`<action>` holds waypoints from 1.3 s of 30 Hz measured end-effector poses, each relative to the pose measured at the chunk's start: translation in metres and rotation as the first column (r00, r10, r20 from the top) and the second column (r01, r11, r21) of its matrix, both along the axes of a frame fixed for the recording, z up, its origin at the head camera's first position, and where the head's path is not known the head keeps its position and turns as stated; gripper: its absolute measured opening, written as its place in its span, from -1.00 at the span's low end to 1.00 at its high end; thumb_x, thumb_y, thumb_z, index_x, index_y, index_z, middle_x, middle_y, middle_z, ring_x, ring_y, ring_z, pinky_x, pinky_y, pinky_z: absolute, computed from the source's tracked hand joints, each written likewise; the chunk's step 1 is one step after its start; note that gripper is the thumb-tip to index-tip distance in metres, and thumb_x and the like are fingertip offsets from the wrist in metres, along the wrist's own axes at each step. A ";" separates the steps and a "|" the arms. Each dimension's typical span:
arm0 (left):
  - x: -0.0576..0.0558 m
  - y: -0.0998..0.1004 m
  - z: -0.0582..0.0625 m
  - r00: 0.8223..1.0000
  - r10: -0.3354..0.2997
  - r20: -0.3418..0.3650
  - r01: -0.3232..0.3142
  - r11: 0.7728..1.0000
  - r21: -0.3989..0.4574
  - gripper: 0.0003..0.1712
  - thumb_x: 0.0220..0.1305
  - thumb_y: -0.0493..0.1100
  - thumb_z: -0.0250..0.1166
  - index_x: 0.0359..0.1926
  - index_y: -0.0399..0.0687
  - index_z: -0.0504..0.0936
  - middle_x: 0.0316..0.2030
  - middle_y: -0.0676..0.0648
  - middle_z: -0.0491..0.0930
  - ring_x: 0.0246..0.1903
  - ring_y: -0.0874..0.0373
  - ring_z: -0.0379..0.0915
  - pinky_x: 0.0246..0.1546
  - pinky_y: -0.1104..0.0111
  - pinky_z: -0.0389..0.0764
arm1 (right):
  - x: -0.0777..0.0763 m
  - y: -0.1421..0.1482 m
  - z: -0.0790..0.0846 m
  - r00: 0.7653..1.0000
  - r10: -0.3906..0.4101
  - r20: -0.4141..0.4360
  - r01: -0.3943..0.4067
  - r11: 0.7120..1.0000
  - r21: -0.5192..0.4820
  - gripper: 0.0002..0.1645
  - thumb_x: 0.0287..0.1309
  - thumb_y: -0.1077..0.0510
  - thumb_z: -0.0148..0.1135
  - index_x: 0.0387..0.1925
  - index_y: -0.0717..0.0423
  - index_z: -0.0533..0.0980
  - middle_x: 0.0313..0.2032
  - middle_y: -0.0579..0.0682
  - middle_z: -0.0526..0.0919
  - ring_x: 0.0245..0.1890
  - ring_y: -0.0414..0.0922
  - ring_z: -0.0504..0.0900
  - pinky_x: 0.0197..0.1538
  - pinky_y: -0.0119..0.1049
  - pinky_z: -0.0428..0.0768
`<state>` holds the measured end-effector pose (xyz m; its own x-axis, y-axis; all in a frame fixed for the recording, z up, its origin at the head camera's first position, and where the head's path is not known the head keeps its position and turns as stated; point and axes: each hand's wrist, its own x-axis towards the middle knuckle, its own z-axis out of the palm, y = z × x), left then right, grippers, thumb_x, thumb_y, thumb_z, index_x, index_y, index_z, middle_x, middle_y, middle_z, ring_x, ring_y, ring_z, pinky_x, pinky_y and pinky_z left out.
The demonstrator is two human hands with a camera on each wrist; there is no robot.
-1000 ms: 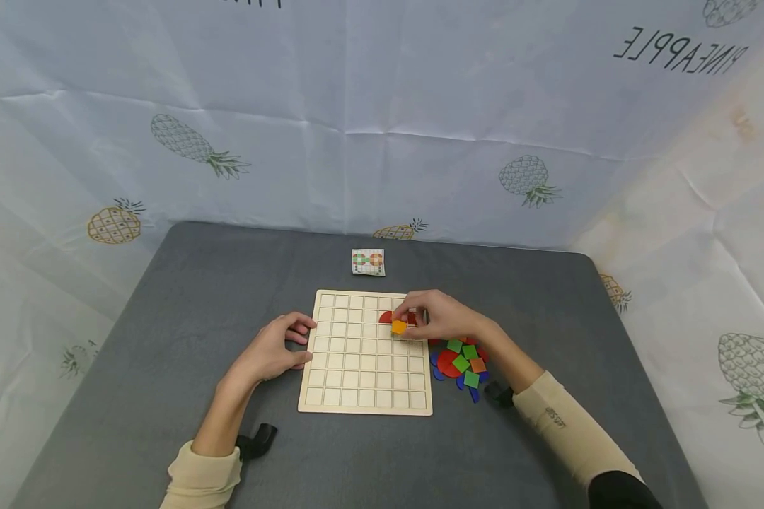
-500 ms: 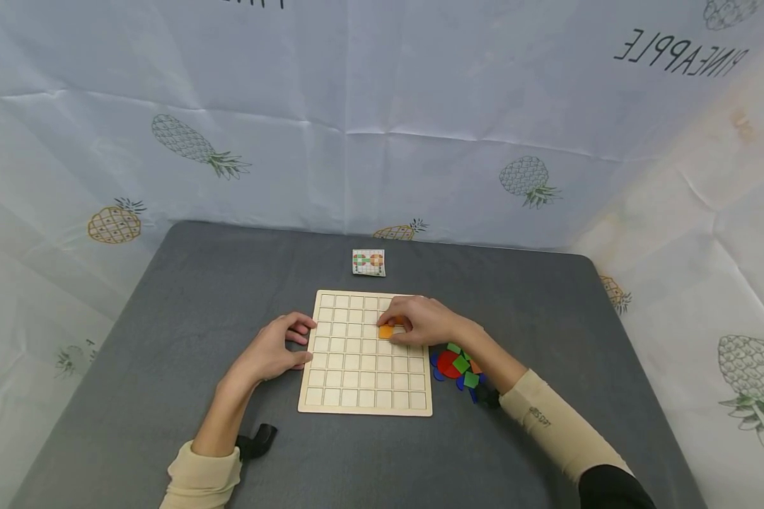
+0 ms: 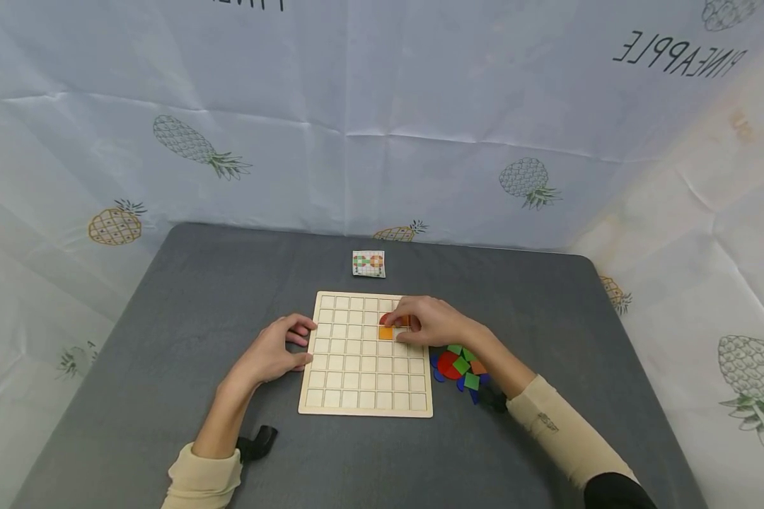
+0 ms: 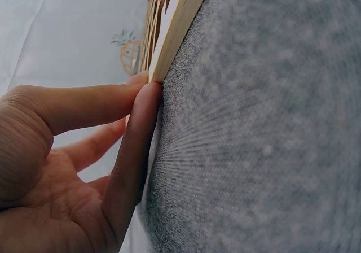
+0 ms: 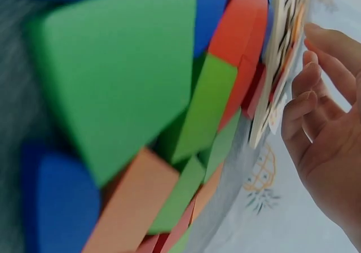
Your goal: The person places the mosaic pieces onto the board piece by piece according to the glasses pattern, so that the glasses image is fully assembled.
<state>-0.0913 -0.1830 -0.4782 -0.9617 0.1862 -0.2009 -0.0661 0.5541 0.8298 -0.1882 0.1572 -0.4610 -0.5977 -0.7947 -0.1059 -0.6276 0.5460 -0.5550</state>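
Observation:
A square wooden grid board lies on the table. My left hand holds its left edge, with thumb and fingertips at the rim; the left wrist view shows the fingers against the board's side. My right hand is over the upper right of the grid, fingers loosely bent, holding nothing that shows. An orange square piece sits in a cell beside the fingertips. Behind the index finger is a red curved piece, and more orange shows under the hand, which hides the cells there.
Right of the board is a loose pile: a red round piece, green squares, an orange square and blue curved pieces. A small printed pattern card lies beyond the board. A patterned curtain hangs behind the table.
My right hand brought the orange square left and down into a cell and released it; its fingers have since drawn slightly right. My left hand stays at the board's edge.

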 end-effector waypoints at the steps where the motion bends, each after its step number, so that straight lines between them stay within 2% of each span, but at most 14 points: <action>1: 0.000 0.000 0.000 1.000 -0.002 0.000 0.002 1.000 0.005 -0.41 0.17 -0.46 0.52 0.23 -0.27 0.61 0.05 -0.29 0.58 0.03 -0.12 0.61 -0.33 0.36 0.77 | 0.000 0.003 0.001 1.000 -0.008 0.007 0.008 1.000 -0.012 -0.65 0.35 0.08 0.49 0.14 -0.05 0.77 -0.10 -0.09 0.73 -0.44 -0.33 0.47 -0.36 -0.46 0.46; 7: 0.000 -0.001 0.002 1.000 -0.003 0.006 0.003 1.000 0.028 -0.41 0.16 -0.46 0.51 0.23 -0.28 0.61 0.06 -0.29 0.58 0.05 -0.13 0.61 -0.33 0.34 0.77 | 0.000 0.025 0.004 0.998 -0.062 0.033 0.064 0.996 -0.068 -0.64 0.35 0.08 0.51 0.13 0.00 0.76 -0.11 -0.04 0.73 -0.46 -0.33 0.47 -0.35 -0.41 0.51; 16: 0.000 -0.002 0.001 1.000 0.002 0.007 -0.002 1.000 0.014 -0.42 0.17 -0.45 0.52 0.23 -0.26 0.62 0.07 -0.28 0.58 0.05 -0.12 0.61 -0.31 0.34 0.76 | 0.001 0.055 0.004 0.986 -0.141 0.083 0.149 0.985 -0.092 -0.64 0.32 0.14 0.53 0.13 0.03 0.76 -0.12 -0.03 0.72 -0.43 -0.32 0.53 -0.34 -0.39 0.55; 26: 0.000 -0.001 0.002 1.000 -0.002 0.009 0.001 1.000 0.018 -0.42 0.17 -0.45 0.51 0.23 -0.26 0.61 0.07 -0.28 0.59 0.05 -0.12 0.60 -0.31 0.34 0.76 | 0.002 0.076 -0.003 0.984 -0.123 0.131 0.126 0.992 -0.019 -0.63 0.27 0.07 0.59 0.08 -0.01 0.77 -0.04 -0.04 0.77 -0.41 -0.37 0.56 -0.27 -0.41 0.63; 39: -0.001 -0.001 0.002 1.000 -0.012 0.004 0.012 1.000 0.005 -0.42 0.19 -0.44 0.51 0.24 -0.26 0.61 0.08 -0.28 0.59 0.06 -0.12 0.61 -0.29 0.36 0.75 | -0.006 0.084 -0.009 0.977 -0.103 0.184 0.108 0.994 -0.020 -0.70 0.24 0.04 0.62 -0.02 -0.01 0.79 -0.19 -0.03 0.71 -0.47 -0.33 0.48 -0.35 -0.42 0.54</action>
